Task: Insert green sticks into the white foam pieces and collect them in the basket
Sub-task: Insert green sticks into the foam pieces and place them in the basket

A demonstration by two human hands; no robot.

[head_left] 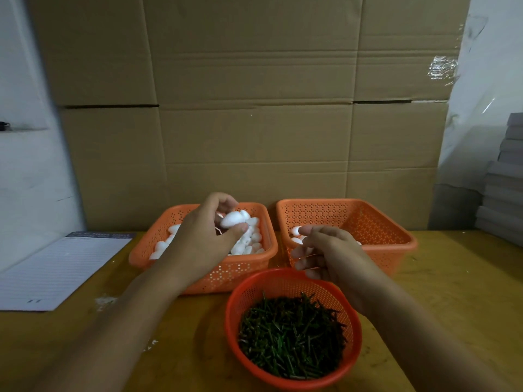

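My left hand (208,236) hovers over the left orange basket (237,271) and pinches a white foam piece (232,219) between thumb and fingers. Many more loose foam pieces (252,241) fill that basket. My right hand (325,250) hangs between the right orange basket (387,244) and the round red bowl (254,287), fingers loosely curled, holding nothing that I can see. A few foam pieces (296,231) lie in the right basket, partly hidden by my right hand. The bowl holds a heap of short green sticks (291,335).
A lined paper pad (56,270) lies on the wooden table (458,292) at the left. A cardboard wall (254,108) stands right behind the baskets. Grey stacked sheets (503,188) rise at the right edge. White crumbs (106,301) dot the table.
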